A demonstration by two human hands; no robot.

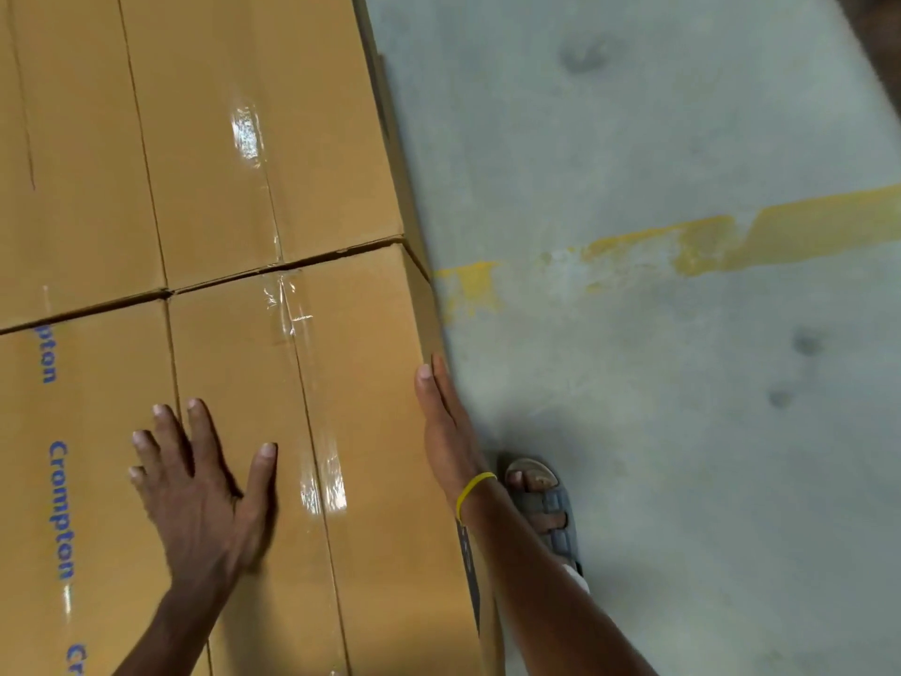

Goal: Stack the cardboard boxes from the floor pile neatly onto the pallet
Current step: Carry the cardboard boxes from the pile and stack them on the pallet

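Observation:
Brown taped cardboard boxes fill the left half of the head view, packed edge to edge. The nearest box (370,392) has a clear tape seam along its top. My left hand (205,485) lies flat on that top, fingers spread, holding nothing. My right hand (446,431) presses flat against the box's right side wall, fingers straight and together. A box with blue "Crompton" print (97,456) sits to its left. Another box (234,139) lies behind, across a thin gap. The pallet is hidden under the boxes.
Grey concrete floor (658,431) stretches to the right, crossed by a worn yellow painted line (731,236). My sandalled foot (541,505) stands on the floor close beside the stack's right edge.

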